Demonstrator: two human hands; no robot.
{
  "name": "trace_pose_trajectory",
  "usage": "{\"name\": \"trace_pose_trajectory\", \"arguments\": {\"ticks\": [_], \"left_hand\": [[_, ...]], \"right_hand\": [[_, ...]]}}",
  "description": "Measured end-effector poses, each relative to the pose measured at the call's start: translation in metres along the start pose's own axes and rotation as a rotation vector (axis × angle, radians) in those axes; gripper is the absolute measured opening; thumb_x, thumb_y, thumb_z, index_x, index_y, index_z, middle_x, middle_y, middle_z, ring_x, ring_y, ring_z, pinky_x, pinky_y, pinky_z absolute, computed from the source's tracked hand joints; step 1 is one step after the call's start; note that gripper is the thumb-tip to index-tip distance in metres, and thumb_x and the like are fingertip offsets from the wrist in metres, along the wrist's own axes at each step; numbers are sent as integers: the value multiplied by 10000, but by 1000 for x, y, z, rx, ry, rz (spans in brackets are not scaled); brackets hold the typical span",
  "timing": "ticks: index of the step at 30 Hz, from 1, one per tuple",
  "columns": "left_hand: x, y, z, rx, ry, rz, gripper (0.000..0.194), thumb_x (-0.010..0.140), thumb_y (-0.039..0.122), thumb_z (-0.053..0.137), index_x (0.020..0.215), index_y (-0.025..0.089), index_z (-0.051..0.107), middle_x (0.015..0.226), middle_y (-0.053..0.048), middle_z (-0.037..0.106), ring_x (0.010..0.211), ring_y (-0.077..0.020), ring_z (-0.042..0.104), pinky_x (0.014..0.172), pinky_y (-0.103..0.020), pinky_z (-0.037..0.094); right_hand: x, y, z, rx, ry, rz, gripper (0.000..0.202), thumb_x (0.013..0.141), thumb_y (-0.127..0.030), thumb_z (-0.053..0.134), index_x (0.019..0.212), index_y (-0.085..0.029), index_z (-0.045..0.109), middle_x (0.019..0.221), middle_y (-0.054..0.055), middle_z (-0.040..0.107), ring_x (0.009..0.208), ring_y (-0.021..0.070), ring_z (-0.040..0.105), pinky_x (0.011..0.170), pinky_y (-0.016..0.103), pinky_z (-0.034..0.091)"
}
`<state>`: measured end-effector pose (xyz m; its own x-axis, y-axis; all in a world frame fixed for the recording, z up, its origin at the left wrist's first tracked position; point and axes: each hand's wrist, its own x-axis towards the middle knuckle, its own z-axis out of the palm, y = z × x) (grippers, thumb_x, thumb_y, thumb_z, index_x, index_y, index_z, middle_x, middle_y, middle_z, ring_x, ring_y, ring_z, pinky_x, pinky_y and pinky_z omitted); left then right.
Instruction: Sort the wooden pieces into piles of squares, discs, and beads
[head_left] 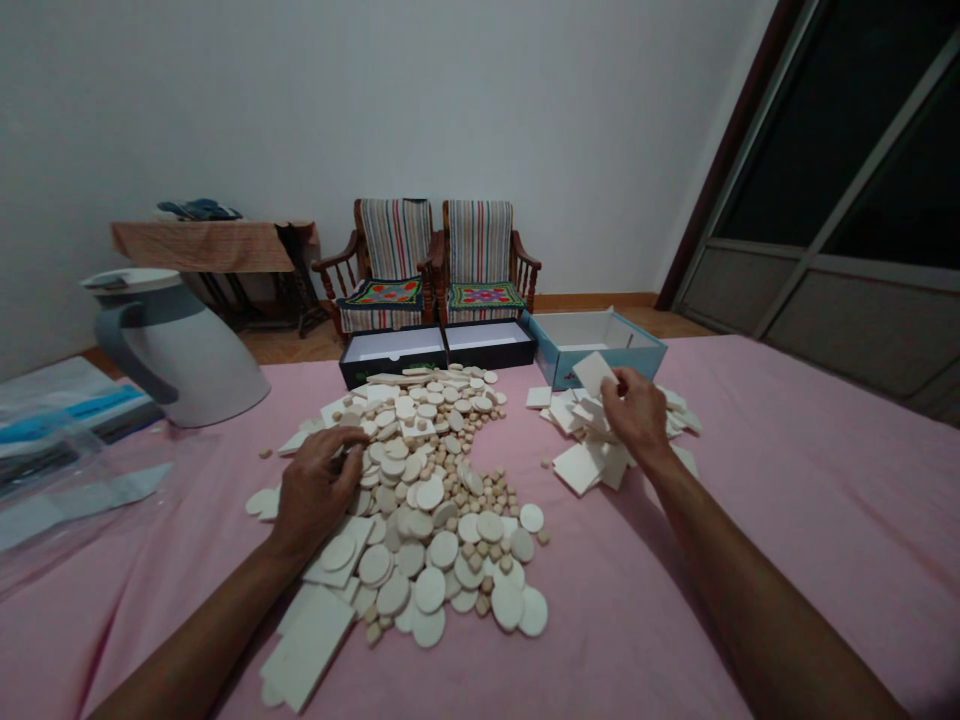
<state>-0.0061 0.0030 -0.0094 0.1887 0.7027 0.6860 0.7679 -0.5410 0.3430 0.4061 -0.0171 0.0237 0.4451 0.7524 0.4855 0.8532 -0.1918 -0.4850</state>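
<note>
A wide pile of pale round discs, small wooden cubes and flat rectangular pieces covers the middle of the pink cloth. My left hand rests on the left side of this pile, fingers bent inward; whether anything is between them is hidden. On the right, my right hand pinches a white square piece between thumb and fingers. It is above a smaller heap of white square pieces, in front of the light blue box.
Two black open boxes and a light blue open box stand at the back edge of the pink cloth. A grey and white jug and plastic packaging are at the left. Two chairs stand beyond.
</note>
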Motion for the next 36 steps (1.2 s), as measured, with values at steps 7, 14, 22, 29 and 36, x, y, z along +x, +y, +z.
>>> {"name": "trace_pose_trajectory", "arguments": {"ticks": [7,14,22,29,36], "left_hand": [[-1,-2,1,2,2,-8,203,889,338,490,949,215,640,1008,-66,684,987,-248,632,907,-400,499],[-2,-5,2,14,4,-18,208,901,343,484,958,216,639,1026,-70,682,1008,-242,623,918,-396,492],[-4,-7,2,17,4,-19,212,912,325,481,982,205,641,1039,-68,678,1015,-231,620,926,-382,489],[-3,-6,1,31,7,-2,209,909,332,482,957,204,640,1018,-68,682,1000,-242,628,923,-395,486],[-4,-6,2,29,9,-5,219,904,339,488,956,199,648,1020,-69,684,1000,-243,633,919,-395,493]], "right_hand": [[8,8,4,-137,-11,-139,366,909,-314,436,1151,-126,636,1143,182,634,1058,303,547,896,415,393],[27,-51,60,-365,-552,-453,423,835,-264,598,1235,-126,597,1246,182,614,1169,278,542,955,362,397],[42,-51,76,-477,-700,-411,327,849,-310,597,1128,-153,668,1138,194,667,1053,305,628,874,411,438],[33,-32,32,-518,-706,-384,488,760,-254,711,1228,-176,599,1222,188,590,1139,321,555,891,417,417],[32,-14,-10,-596,-596,-299,497,781,-187,660,1265,-195,550,1230,165,563,1129,326,539,861,423,418]]}}
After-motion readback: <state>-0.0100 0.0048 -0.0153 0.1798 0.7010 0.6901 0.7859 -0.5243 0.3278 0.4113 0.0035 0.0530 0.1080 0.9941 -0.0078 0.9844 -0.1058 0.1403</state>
